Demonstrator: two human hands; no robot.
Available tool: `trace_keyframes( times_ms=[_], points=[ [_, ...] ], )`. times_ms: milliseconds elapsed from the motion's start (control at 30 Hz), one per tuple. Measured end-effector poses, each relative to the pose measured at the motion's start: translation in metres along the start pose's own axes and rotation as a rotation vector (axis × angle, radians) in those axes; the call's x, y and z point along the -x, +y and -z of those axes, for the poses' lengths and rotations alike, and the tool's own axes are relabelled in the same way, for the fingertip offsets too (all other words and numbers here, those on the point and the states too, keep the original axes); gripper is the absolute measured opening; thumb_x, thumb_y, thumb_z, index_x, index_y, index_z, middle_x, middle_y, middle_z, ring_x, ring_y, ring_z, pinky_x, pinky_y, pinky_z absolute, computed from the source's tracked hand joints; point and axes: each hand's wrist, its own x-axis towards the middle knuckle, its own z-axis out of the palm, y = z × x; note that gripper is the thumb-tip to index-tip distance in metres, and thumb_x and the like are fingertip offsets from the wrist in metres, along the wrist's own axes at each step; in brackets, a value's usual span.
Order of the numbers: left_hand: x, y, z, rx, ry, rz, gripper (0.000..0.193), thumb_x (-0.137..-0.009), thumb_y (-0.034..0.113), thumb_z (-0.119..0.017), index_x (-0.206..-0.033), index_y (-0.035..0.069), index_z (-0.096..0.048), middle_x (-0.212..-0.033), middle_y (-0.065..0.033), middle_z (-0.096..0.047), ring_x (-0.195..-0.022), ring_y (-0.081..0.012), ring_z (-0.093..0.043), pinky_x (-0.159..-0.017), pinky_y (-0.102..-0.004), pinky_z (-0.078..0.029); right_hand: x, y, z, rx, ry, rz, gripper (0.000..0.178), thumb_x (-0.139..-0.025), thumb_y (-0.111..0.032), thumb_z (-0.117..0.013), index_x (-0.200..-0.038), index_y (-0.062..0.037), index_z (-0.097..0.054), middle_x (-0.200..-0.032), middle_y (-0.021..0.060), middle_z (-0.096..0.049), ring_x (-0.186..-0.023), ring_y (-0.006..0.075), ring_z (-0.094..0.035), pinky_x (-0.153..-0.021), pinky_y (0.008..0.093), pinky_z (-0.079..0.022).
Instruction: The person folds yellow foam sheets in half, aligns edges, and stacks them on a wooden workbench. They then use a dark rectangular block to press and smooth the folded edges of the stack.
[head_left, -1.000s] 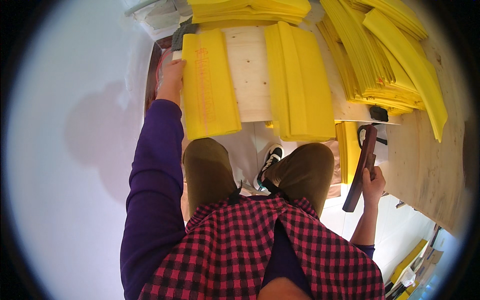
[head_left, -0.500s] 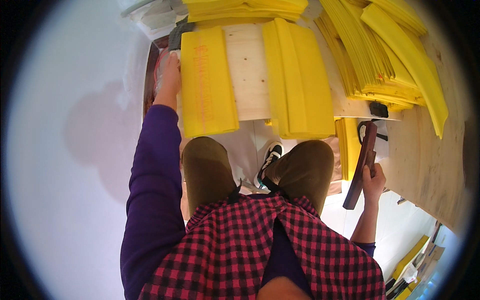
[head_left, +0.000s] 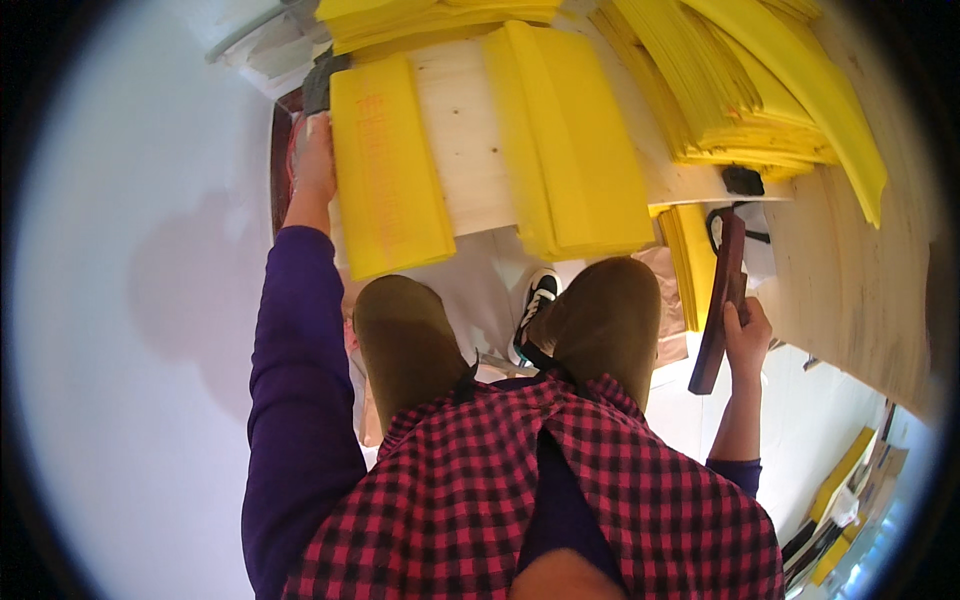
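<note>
My left hand (head_left: 315, 158) reaches to the far left, beside a yellow folded stack (head_left: 388, 165) with faint red print down it. Its fingers look curled, but what they hold is hidden; a dark grey lump (head_left: 320, 82) lies just beyond them. At the right, my right hand (head_left: 748, 335) is closed round the grip of a long dark-brown wooden stamp block (head_left: 716, 310), held in the air off the table's near edge. A second yellow stack (head_left: 575, 140), with no print visible, lies right of the printed one. Both stacks overhang the front edge.
Bare wood of the table (head_left: 462, 140) shows between the stacks. More yellow sheets (head_left: 720, 100) are heaped at the back right, near a small black object (head_left: 743, 180). Further yellow sheets (head_left: 690, 265) stand below the table. A white wall (head_left: 130, 300) borders the left.
The whole view has shifted, so the table and stacks appear further left and slightly higher. Both hands keep nearly the same places, and the right still grips the stamp block.
</note>
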Motion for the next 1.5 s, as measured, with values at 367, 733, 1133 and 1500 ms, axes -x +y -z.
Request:
trace_keyframes(
  times_ms=[367,733,1133,1500],
  points=[
    [0.104,0.036,-0.018,-0.192,0.159,-0.044,0.056,-0.101,0.039,-0.030,-0.141,0.001,-0.033,-0.146,-0.0105,-0.033,-0.135,-0.0171,-0.029,-0.110,-0.0348,-0.024,0.019,0.099,-0.022,0.189,-0.058,-0.170,0.032,-0.082,-0.034,-0.062,-0.080,-0.0033,-0.056,-0.068,0.0194,-0.060,-0.065,0.0374,-0.059,-0.059,0.0444,-0.046],
    [0.183,0.036,-0.121,-0.692,-0.101,-0.268,0.060,-0.101,0.041,-0.022,-0.143,-0.001,-0.027,-0.148,-0.0143,-0.029,-0.136,-0.0259,-0.029,-0.111,-0.0362,-0.023,0.048,0.195,-0.119,0.372,-0.435,-0.211,0.027,-0.080,-0.035,-0.058,-0.089,-0.0094,-0.057,-0.081,0.0174,-0.064,-0.080,0.0360,-0.063,-0.072,0.0465,-0.049],
    [0.181,0.005,-0.230,-1.095,-0.376,-0.486,0.059,-0.100,0.040,-0.024,-0.138,-0.003,-0.037,-0.145,-0.0160,-0.036,-0.137,-0.0271,-0.028,-0.112,-0.0374,-0.019,0.032,0.268,-0.263,0.420,-0.621,-0.112,0.025,-0.083,-0.027,-0.052,-0.097,-0.0081,-0.060,-0.083,0.0181,-0.066,-0.078,0.0372,-0.065,-0.070,0.0487,-0.050],
    [0.177,-0.001,-0.253,-1.156,-0.454,-0.513,0.051,-0.099,0.030,-0.036,-0.141,0.000,-0.034,-0.148,-0.0202,-0.027,-0.140,-0.0329,-0.022,-0.112,-0.0396,-0.017,0.028,0.278,-0.281,0.482,-0.787,-0.208,0.023,-0.088,-0.020,-0.048,-0.102,-0.0051,-0.059,-0.093,0.0190,-0.067,-0.090,0.0371,-0.065,-0.078,0.0458,-0.052]
  ],
)
